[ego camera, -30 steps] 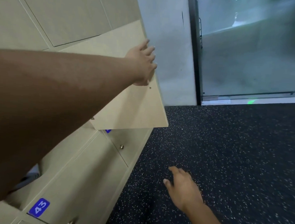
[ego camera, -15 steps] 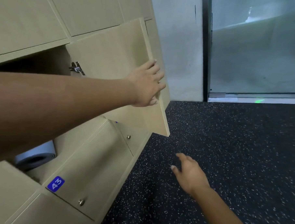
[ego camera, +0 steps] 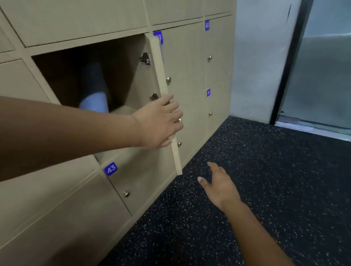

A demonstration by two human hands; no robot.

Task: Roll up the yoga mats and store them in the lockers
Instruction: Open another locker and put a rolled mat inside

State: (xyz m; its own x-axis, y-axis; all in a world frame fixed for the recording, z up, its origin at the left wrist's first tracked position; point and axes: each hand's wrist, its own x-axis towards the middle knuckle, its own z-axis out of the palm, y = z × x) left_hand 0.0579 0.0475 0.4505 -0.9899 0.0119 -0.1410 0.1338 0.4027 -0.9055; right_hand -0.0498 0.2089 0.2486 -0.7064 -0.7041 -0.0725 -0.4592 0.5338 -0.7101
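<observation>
A: Head view — landmark?
B: Open locker door (ego camera: 164, 96), edge-on to the camera, swung out from the beige locker wall (ego camera: 75, 18).
A: Left hand?
B: Left hand (ego camera: 158, 123) on the door's free edge, low on it — grip clamped on the door, fingers wrapped over the far face, thumb on the near side.
A: Right hand?
B: Right hand (ego camera: 218, 185) below and right of the door's bottom corner, over the speckled black floor (ego camera: 268, 197). Grip apart, fingers loosely spread, holding nothing.
A: The mat?
B: Rolled yoga mat (ego camera: 95, 93), pale blue-grey, inside the open compartment left of the door, leaning, lower end towards the front. Upper part is in shadow.
A: Anything else?
B: Blue tag 43 (ego camera: 110, 168) on the shut locker under the door. Glass door (ego camera: 330, 65) well right of it, past a grey wall (ego camera: 258, 56).
</observation>
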